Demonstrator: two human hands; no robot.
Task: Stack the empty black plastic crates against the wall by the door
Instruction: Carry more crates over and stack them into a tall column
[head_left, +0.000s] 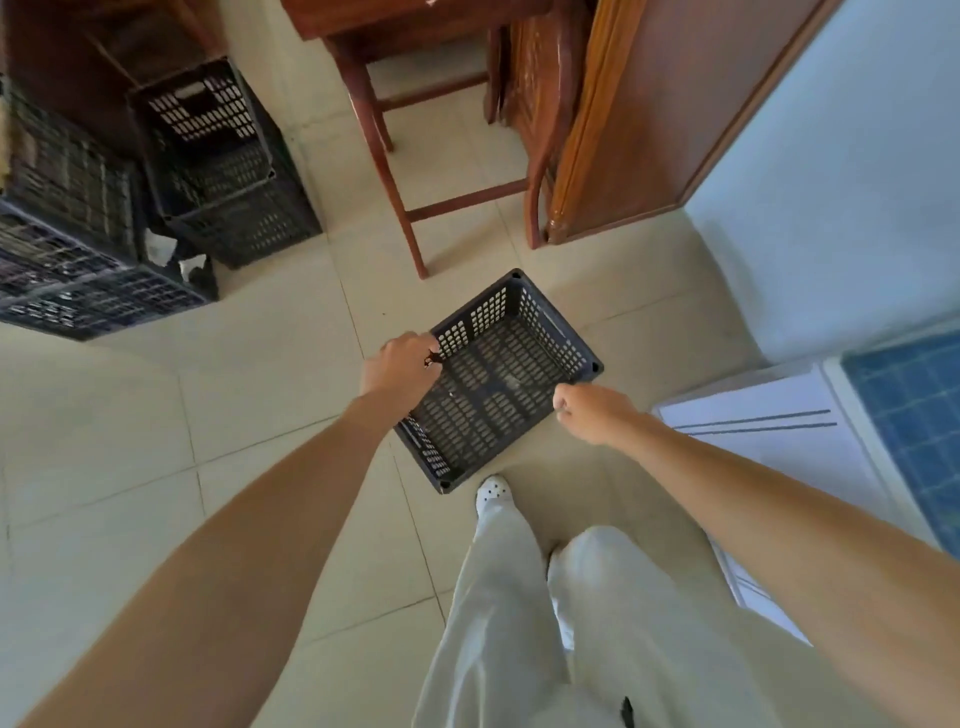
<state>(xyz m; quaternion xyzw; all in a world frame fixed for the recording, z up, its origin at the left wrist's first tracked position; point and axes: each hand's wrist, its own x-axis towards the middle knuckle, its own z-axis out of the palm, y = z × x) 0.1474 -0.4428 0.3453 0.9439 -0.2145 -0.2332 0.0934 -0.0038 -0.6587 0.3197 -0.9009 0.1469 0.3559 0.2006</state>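
Fingers (434, 347) of the left hand (397, 366) are curling over the crate (498, 379) rim; the right hand (589, 410) is fisting its opposite edge. Carrying underway above the floor (260, 389); stacked crates (218, 166) presumably are awaiting it next.

Single head-mounted wide-angle view, looking steeply down from standing height. Floor (130, 441) fills the frame; both forearms reach forward from the bottom corners, legs below centre. Crate (498, 379) lies near, at centre. Strong lens distortion bends the door (675, 104) and wall (831, 182).
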